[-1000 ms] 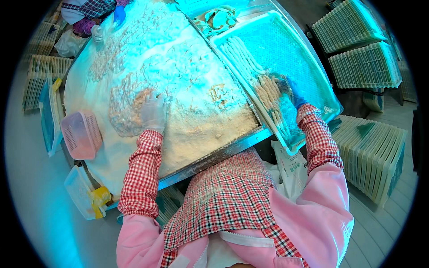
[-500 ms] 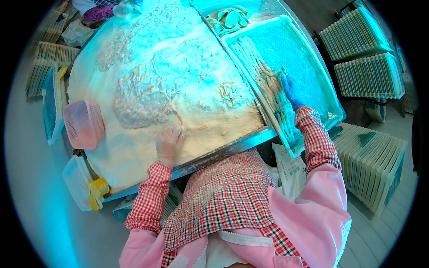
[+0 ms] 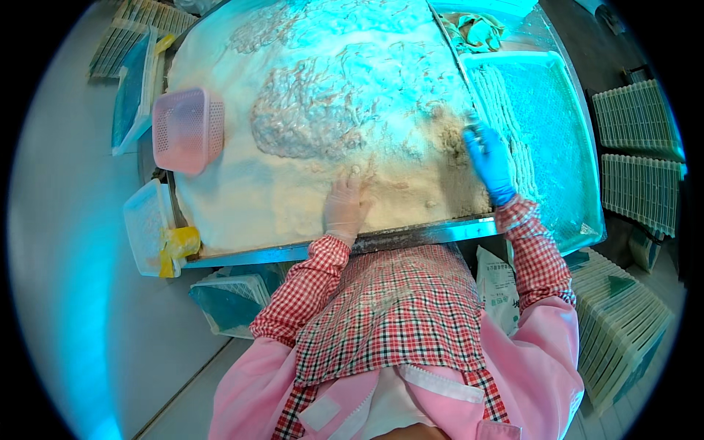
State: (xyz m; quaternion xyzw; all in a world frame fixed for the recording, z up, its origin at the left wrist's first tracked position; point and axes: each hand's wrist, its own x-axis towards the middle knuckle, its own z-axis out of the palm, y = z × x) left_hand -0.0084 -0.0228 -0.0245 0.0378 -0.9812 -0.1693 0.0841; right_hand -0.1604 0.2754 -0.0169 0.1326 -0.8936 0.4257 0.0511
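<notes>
My left hand [image 3: 346,207], in a clear glove, lies with fingers stretched out on the pale powder [image 3: 249,205] covering the table, near its front edge. Small lumps sit at its fingertips, and I see nothing held in it. In a blue glove, my right hand [image 3: 490,165] hovers or rests at the table's right side, beside the tray; its fingers are extended and apart. Beyond my left hand spreads a wet, greyish, lumpy mass [image 3: 304,110]. The pale mesh tray [image 3: 565,139] holds a row of long powdered strips [image 3: 506,110] along its left side.
A pink perforated basket [image 3: 183,132] stands at the table's left edge. Below it is a white container [image 3: 147,227] with yellow tape [image 3: 180,242]. Stacked trays [image 3: 620,323] stand at the right. A crumpled cloth [image 3: 473,31] lies behind the mesh tray.
My right hand has moved left, off the strips in the tray to the powdered table's side. My left hand remains on the powder near the front. The whole view has shifted.
</notes>
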